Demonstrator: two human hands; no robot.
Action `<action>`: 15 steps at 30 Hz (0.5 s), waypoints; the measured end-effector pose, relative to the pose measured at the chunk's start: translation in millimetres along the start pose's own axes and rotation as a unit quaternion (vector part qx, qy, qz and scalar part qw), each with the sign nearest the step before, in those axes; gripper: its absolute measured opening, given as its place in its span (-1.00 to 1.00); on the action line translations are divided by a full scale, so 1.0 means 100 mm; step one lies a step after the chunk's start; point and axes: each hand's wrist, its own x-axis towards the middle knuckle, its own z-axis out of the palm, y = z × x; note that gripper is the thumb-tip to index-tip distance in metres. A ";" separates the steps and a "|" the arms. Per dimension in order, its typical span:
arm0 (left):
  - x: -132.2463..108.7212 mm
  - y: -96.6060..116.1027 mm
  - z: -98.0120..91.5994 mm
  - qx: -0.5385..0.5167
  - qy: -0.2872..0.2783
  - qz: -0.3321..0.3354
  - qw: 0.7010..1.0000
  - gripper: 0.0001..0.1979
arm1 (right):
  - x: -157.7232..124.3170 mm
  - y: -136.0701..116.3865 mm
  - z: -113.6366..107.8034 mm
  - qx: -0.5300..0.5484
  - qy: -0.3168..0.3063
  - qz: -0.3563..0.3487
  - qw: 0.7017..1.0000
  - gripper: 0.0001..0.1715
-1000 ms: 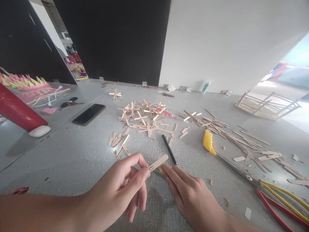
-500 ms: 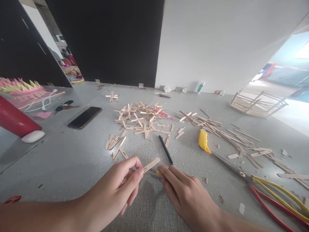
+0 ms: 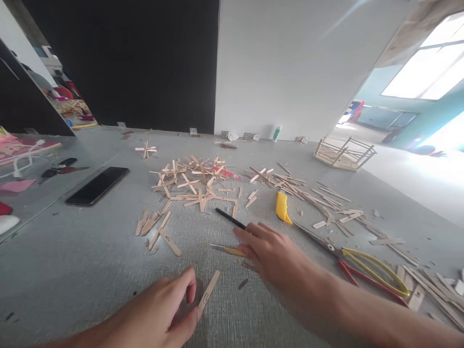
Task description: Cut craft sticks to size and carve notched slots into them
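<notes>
My left hand (image 3: 170, 307) is low at the front, its thumb against the lower end of a notched wooden craft stick (image 3: 209, 291). The index finger curls apart from the stick; the other fingers are mostly hidden. My right hand (image 3: 271, 246) is bent over the table to the right, fingers closed around the rear of a thin yellow craft knife (image 3: 234, 251), whose blade points left. A black pen (image 3: 229, 217) runs to the far side of the same fingers; whether they grip it is hidden. Another notched stick (image 3: 170, 242) lies beyond my left hand.
A pile of crossed sticks (image 3: 195, 183) spreads across the middle. To the right lie a yellow-handled cutter (image 3: 282, 208), pliers (image 3: 348, 258) with red and yellow handles, and many wood strips. A phone (image 3: 97, 186) lies left; a small stick frame (image 3: 344, 154) stands back right.
My left hand has moved down and away from the knife with the stick. The pen has swung flatter beside my right hand, and more of the knife handle shows. The view has shifted right.
</notes>
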 end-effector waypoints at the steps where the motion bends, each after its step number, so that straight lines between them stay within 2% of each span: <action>1: 0.00 -0.02 0.00 0.021 0.007 0.001 1.000 -0.77 | 0.02 0.15 -0.05 -0.007 0.002 0.010 1.000 -0.64; 3: -0.01 -0.04 -0.01 0.066 0.004 -0.002 0.998 -0.77 | 0.03 0.51 -0.10 -0.056 -0.004 0.032 0.998 -0.35; 4: -0.01 -0.04 -0.02 0.085 -0.003 -0.004 0.996 -0.77 | 0.02 0.72 -0.10 -0.071 0.001 0.050 0.996 -0.28; 7: -0.01 -0.02 -0.04 0.102 -0.029 0.016 0.994 -0.82 | -0.01 1.30 -0.02 -0.109 0.011 0.097 0.989 -0.29; 9: -0.01 0.01 -0.04 0.093 -0.027 0.035 0.995 -0.86 | -0.03 1.56 0.06 -0.112 -0.006 0.096 0.989 -0.39; 12: -0.01 0.04 -0.03 0.100 -0.005 0.065 0.993 -0.77 | -0.02 1.71 0.11 -0.106 -0.026 0.082 0.991 -0.53; 15: -0.01 0.04 0.00 0.116 0.010 0.126 0.985 -0.62 | 0.02 1.66 0.02 -0.110 -0.031 0.080 0.990 -0.70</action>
